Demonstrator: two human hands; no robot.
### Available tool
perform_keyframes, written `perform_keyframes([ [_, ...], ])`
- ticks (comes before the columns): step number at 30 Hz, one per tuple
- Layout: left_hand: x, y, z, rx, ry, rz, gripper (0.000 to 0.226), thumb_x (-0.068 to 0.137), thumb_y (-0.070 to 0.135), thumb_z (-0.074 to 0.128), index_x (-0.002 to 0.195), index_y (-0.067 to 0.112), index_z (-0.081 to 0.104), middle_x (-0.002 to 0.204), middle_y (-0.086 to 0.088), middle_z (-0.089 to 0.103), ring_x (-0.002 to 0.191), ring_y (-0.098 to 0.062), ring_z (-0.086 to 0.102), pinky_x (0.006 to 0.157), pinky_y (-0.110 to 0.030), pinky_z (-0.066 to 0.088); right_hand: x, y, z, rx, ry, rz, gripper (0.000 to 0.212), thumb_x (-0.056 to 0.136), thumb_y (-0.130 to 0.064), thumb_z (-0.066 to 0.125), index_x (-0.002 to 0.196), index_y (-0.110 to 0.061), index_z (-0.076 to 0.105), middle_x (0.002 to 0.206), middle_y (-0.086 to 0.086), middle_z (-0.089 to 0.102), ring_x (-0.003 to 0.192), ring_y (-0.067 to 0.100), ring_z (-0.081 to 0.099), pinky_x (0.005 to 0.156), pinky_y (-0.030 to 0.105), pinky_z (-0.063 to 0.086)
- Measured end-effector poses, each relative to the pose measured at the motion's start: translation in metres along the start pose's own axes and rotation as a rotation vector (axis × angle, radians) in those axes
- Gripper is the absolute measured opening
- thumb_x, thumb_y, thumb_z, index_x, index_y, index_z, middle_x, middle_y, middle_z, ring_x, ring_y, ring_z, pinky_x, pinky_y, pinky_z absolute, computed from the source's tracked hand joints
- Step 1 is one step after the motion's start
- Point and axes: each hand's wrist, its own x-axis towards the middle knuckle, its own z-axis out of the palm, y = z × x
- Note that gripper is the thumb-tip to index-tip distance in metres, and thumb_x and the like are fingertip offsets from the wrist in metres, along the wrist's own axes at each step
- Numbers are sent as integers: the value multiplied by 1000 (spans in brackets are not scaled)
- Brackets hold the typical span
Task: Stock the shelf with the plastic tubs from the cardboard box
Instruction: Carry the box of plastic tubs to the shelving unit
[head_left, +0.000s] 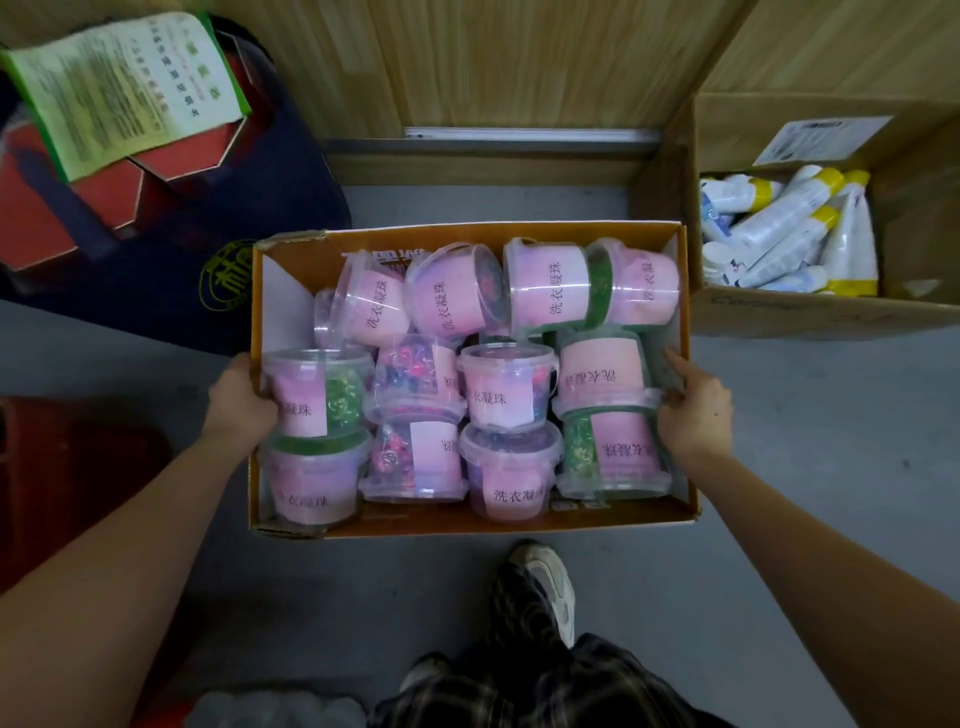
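Many plastic tubs (447, 296) in cardboard box (441, 524) — pink labels (501, 402) read 洗衣凝珠.

On the right stands an open carton (810, 312) on the grey floor (805, 441). It is filled with white tubes with yellow caps (779, 218), lying in disorder, one over another. A white printed label (821, 140) is stuck on its back flap.

At the upper left lies a dark navy bag (171, 244) with a yellow-green round logo (228, 280). Red boxes (31, 218) are inside it, and a green-bordered printed leaflet (124, 88) rests on top of them, tilted. A dark red object (67, 467) is at the left edge, too blurred to name. Along the top run wood-grain panels (467, 62), with a metal strip (524, 133) at their lower edge.
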Motion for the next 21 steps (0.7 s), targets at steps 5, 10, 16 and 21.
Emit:
perform_keyframes([
  [5, -45, 0, -42, -30, -26, -33, 27, 88, -6, 51, 114, -1, 52, 113, -24, 58, 111, -39, 55, 95, -48, 44, -39, -19, -40, -7, -16, 9, 61, 85, 11, 43, 139, -17, 47, 129, 20, 57, 119, 39, 52, 100, 41, 42],
  [10, -102, 4, -121, -41, -24, -54, 31, 87, -8, 50, 118, -1, 54, 118, -26, 58, 115, -41, 52, 98, -45, 40, -95, -59, -101, -29, -23, -17, 61, 84, 9, 44, 138, -19, 48, 126, 22, 59, 115, 40, 54, 97, 42, 44],
  [16, -186, 17, -247, -76, 43, -43, 37, 86, -7, 49, 122, -2, 54, 117, -27, 59, 114, -44, 52, 97, -46, 40, -169, -128, -188, -31, -27, -107, 60, 83, 8, 46, 137, -18, 51, 125, 21, 60, 115, 40, 54, 98, 44, 45],
  [21, -255, 15, -356, -114, 155, -34, 36, 82, -10, 50, 116, -4, 57, 113, -29, 60, 111, -44, 54, 92, -43, 41, -235, -201, -267, 3, -15, -261, 57, 79, 14, 46, 130, -8, 57, 126, 19, 60, 118, 35, 54, 100, 37, 42],
])
